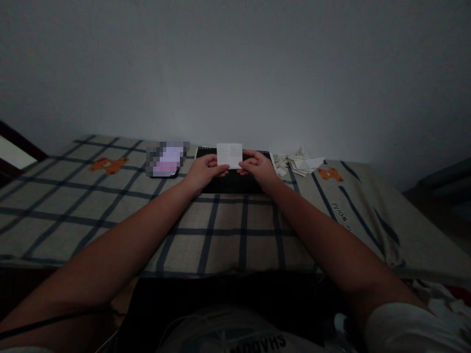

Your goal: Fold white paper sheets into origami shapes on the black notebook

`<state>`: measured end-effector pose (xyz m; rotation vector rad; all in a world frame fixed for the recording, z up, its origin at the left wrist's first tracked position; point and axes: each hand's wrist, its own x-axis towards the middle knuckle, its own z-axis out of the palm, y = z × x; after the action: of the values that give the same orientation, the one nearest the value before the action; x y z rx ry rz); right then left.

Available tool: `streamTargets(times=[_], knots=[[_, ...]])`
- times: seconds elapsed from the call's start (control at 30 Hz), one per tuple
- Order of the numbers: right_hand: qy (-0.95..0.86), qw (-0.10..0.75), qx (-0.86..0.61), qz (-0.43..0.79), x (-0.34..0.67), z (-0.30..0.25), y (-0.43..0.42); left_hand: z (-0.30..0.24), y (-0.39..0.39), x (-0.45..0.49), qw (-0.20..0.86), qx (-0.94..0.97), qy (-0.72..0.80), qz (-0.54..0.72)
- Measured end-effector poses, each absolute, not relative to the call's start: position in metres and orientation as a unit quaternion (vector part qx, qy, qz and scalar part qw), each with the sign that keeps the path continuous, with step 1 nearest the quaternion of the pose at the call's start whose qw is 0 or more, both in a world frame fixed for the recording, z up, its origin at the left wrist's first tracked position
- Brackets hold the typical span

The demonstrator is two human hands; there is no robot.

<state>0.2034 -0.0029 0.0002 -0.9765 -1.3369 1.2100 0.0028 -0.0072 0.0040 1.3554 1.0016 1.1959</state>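
A small white square of paper (230,154), with faint fold lines across it, is held up between both hands. My left hand (204,170) pinches its lower left corner, thumb in front. At the lower right corner, my right hand (259,169) grips it between thumb and fingers. Beneath the hands lies a flat black pad (235,185) with a row of holes or marks along its far edge; the hands and paper cover part of it.
A phone (167,161) with a lit, partly blurred screen lies left of the pad. Folded white paper scraps (300,164) are heaped to the right. A checked cloth (224,235) with bear prints covers the table. Behind it rises a plain wall (235,73).
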Motion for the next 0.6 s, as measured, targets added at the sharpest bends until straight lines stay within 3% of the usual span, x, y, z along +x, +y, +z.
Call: streamTargets(times=[0.6], knots=[[-0.548,0.435,-0.425,0.575,0.1995,0.0049,-0.0089,0.0047,-0.0066,0.0091,0.485,0.585,0.392,0.519]])
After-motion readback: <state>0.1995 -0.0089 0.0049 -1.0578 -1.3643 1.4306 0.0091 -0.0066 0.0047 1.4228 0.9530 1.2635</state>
